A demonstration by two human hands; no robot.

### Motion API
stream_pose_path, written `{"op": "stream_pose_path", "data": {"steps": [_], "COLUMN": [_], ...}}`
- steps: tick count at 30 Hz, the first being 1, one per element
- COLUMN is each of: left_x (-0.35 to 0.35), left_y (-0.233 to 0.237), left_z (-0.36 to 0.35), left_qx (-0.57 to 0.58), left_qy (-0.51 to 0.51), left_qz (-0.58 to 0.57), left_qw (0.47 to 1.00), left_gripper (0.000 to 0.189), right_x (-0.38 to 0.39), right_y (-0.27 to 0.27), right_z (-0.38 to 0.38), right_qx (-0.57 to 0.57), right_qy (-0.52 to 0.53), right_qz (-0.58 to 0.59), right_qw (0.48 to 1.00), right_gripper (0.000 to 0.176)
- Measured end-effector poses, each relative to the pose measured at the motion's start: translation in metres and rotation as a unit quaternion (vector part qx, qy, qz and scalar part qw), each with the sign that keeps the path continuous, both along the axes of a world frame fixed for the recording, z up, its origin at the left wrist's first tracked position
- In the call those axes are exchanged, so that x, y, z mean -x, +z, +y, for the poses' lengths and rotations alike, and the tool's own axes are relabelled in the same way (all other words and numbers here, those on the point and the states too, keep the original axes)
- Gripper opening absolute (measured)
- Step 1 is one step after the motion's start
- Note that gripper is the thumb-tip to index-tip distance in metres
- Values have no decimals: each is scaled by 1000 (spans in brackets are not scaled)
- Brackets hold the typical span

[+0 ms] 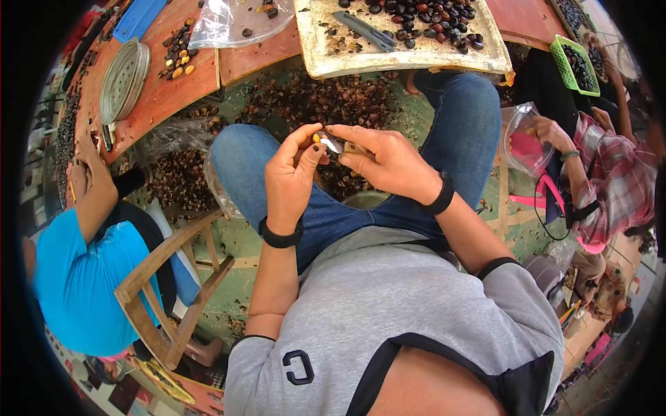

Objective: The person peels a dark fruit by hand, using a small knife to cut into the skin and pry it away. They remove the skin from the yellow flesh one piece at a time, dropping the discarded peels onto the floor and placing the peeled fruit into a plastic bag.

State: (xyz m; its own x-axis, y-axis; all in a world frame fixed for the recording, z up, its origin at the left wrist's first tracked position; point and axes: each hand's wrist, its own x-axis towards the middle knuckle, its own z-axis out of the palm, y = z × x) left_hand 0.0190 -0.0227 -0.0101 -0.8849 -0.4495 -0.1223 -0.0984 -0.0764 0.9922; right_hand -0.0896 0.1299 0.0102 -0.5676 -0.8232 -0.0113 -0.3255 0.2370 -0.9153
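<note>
In front of my lap, my left hand (293, 173) pinches a small dark-shelled nut (317, 138) with a yellow inside showing. My right hand (392, 161) is closed around a small knife (334, 145), its shiny blade against the nut and its handle mostly hidden by the fingers. Both hands meet at the fingertips. Beyond them, a whitish tray (316, 59) holds a heap of dark brown nuts (433, 24). A grey utility knife (364, 31) lies in the tray near its left side.
Peeled shells (312, 100) cover the floor below the table. On the red-brown table (201, 83) lie a plastic bag (239, 24), a round lid (125, 80) and a blue tray (139, 19). A person in blue sits left by a wooden chair (173, 291); another sits right near a green basket (574, 66).
</note>
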Motion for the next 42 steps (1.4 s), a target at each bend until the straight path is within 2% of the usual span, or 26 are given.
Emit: {"op": "stream_pose_path", "data": {"steps": [1,5,7,11,13,17,19,20,22,24,26,30,32,36,38,42], "left_x": [0,-1,0,2,2,3,6,6,6,5,5,5,5,5,4,2], "left_y": [1,1,-2,-3,-7,-6,-3,-4,-7,-7,-7,-5,-5,-9,-10,-13], "left_z": [1,2,3,10,12,23,22,21,16,13,13,16,18,17,16,17], "left_qx": [19,40,142,130,81,60,-92,-91,-171,-167,-194,-191,-217,-214,-169,-111], "left_qy": [-4,-13,1,25,35,54,83,83,112,108,111,114,123,127,123,118], "left_qz": [-7,-22,-8,-1,14,50,51,52,65,59,62,63,63,67,68,53], "left_qw": [1000,999,990,991,996,995,991,991,977,978,973,973,966,966,976,985], "left_gripper": [27,28,27,26,27,29,29,29,28,27,26,23,22,22,23,23], "right_x": [-2,-5,-8,-24,-28,-26,-22,-23,-24,-25,-24,-24,-26,-26,-25,-34], "right_y": [-3,-1,1,-18,-22,-16,-15,-17,-18,-13,-6,-9,-14,-15,-13,-26], "right_z": [0,-1,-1,-8,-11,-12,-13,-12,-13,-11,-9,-11,-13,-12,-11,-15], "right_qx": [32,7,8,67,112,120,88,89,140,126,62,54,85,92,64,101], "right_qy": [-16,-24,-35,-92,-125,-132,-162,-162,-117,-92,-70,-83,-102,-106,-90,-112], "right_qz": [34,34,-57,-86,-69,-114,-372,-372,-274,-280,-150,-83,-30,-35,-143,-187], "right_qw": [999,999,998,990,983,977,910,910,944,947,984,992,991,989,984,971], "right_gripper": [41,41,40,37,34,35,36,36,38,42,45,45,41,39,38,37]}}
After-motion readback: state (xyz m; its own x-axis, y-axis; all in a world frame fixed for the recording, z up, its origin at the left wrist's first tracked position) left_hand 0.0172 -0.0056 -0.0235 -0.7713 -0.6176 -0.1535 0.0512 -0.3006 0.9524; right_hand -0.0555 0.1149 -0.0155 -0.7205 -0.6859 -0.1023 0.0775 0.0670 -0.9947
